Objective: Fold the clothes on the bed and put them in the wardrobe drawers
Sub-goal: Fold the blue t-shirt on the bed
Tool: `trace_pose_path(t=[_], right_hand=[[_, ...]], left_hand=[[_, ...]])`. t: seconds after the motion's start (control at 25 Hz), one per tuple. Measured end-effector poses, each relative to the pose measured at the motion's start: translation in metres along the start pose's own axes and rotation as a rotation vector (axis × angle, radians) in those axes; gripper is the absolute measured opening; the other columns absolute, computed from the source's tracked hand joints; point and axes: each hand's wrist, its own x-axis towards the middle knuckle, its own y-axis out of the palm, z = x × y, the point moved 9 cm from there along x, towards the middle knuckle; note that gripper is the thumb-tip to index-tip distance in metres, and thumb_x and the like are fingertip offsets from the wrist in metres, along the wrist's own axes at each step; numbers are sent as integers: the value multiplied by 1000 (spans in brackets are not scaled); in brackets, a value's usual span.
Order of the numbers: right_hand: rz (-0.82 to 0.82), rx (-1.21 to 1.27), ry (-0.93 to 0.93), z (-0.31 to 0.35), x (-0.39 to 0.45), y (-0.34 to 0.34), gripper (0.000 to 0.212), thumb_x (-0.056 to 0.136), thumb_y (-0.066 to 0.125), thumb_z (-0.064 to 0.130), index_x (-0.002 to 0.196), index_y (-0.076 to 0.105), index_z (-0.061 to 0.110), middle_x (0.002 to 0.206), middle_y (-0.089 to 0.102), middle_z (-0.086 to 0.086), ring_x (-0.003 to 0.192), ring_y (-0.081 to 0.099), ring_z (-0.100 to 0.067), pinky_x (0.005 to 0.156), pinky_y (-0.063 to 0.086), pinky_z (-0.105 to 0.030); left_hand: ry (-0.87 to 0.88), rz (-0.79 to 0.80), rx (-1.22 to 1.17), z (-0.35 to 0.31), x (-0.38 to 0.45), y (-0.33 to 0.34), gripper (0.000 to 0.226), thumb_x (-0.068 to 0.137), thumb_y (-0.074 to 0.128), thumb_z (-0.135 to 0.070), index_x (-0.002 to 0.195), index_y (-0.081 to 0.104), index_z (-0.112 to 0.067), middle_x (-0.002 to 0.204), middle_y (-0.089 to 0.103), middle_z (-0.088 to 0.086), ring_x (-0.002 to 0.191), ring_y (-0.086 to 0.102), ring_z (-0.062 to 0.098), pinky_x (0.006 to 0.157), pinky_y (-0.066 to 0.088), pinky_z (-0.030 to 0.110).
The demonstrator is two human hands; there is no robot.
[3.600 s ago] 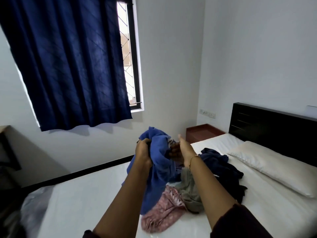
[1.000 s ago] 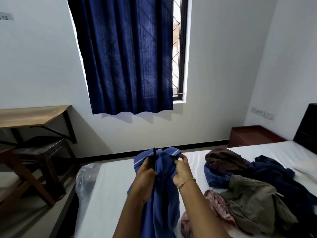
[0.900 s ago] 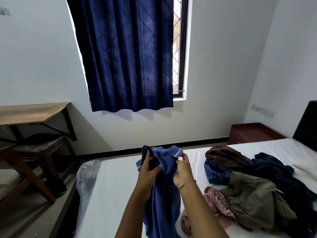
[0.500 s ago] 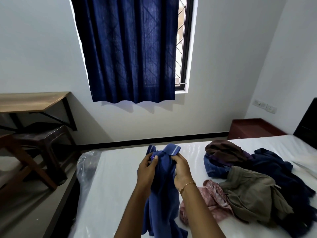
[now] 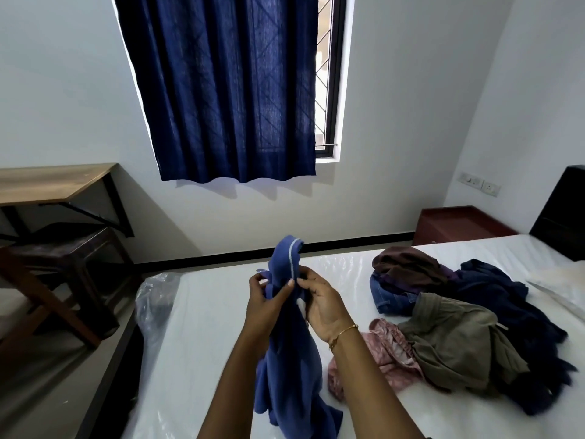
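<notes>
A blue collared shirt [image 5: 292, 369] with a pale stripe on its collar hangs bunched above the white bed [image 5: 202, 359]. My left hand [image 5: 264, 304] pinches it just under the collar, and my right hand [image 5: 323, 304] grips the cloth right beside it. To the right on the bed lies a heap of unfolded clothes: a pink garment [image 5: 386, 353], an olive one [image 5: 456, 340], a dark navy one [image 5: 519, 312], a brown one [image 5: 408, 264] and a denim piece [image 5: 389, 296]. No wardrobe is in view.
A wooden desk [image 5: 53, 182] and dark chair [image 5: 60, 251] stand at left beyond the bed's edge. Clear plastic [image 5: 155, 299] bunches at the mattress corner. A red-brown bedside unit [image 5: 459, 223] and black headboard [image 5: 563, 217] are at right. A navy curtain [image 5: 228, 90] covers the window.
The camera swung left from the headboard end, then tilted down. My hands worked along the shirt's collar; the collar now stands up narrow above my fingers instead of spread between them.
</notes>
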Motion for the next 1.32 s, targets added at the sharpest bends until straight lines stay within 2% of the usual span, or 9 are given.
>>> trace_pose_path(t=[0.12, 0.2, 0.52, 0.72, 0.92, 1.0, 1.12, 1.2, 1.32], right_hand=[[-89, 124, 21, -3, 1, -8, 24, 94, 40, -2, 101, 61, 7, 96, 68, -16, 86, 66, -25, 76, 55, -27], [-239, 164, 35, -6, 0, -28, 17, 92, 44, -5, 90, 58, 7, 83, 65, -15, 70, 63, -21, 61, 54, -23], [-680, -343, 308, -84, -13, -181, 26, 89, 44, -5, 78, 61, 11, 86, 63, -9, 74, 55, -17, 64, 46, -24], [-430, -1060, 367, -150, 13, -247, 31, 87, 53, 6, 114, 64, 16, 117, 62, -5, 110, 56, -24, 91, 44, -28], [-43, -1794, 400, -224, 50, -336, 60, 77, 66, 45, 133, 45, 43, 154, 18, 5, 139, 16, -38, 106, 1, -67], [-67, -1903, 380, -237, 51, -389, 55, 68, 66, 54, 120, 62, 35, 150, 31, -1, 131, 29, -44, 97, -3, -75], [-116, -2019, 315, -212, 56, -470, 51, 77, 36, 49, 113, 67, 30, 126, 59, 1, 126, 40, -45, 81, 24, -80], [-155, -2072, 129, -177, 66, -513, 44, 84, 35, 35, 110, 69, 23, 118, 63, -2, 133, 36, -30, 94, 31, -70], [-107, -2079, 9, -154, 75, -577, 59, 102, 14, 20, 104, 71, 6, 101, 72, -8, 110, 62, -24, 115, 0, -54]], left_hand=[[-21, -241, -20, 7, -1, -17, 2, 93, 54, -13, 92, 54, -15, 90, 62, 9, 85, 59, 24, 76, 49, 32], [-67, -338, -78, 15, 1, -26, 14, 93, 49, -9, 79, 49, -13, 81, 58, 12, 76, 54, 24, 68, 46, 31], [-183, -406, -33, 76, 25, -8, 21, 93, 52, -19, 75, 44, -15, 70, 50, 1, 64, 47, 15, 62, 42, 26], [-273, -372, 111, 163, 53, 40, 13, 94, 51, -16, 82, 47, -13, 76, 55, 6, 72, 52, 23, 72, 45, 35], [-340, -257, 287, 272, 82, 104, 10, 94, 52, -12, 100, 55, -20, 86, 63, 2, 83, 59, 22, 79, 50, 39], [-366, -174, 330, 311, 99, 131, 20, 93, 54, -12, 112, 58, -16, 98, 66, 7, 92, 61, 26, 86, 50, 44], [-369, -29, 441, 353, 131, 186, 25, 91, 57, -14, 116, 61, -15, 106, 67, 10, 98, 61, 29, 91, 48, 48], [-346, 47, 451, 366, 151, 238, 31, 90, 57, -13, 120, 61, -19, 109, 68, 5, 101, 61, 26, 93, 48, 45], [-252, 217, 502, 376, 179, 340, 37, 89, 54, -17, 125, 59, -24, 113, 66, 0, 106, 60, 24, 95, 45, 44]])
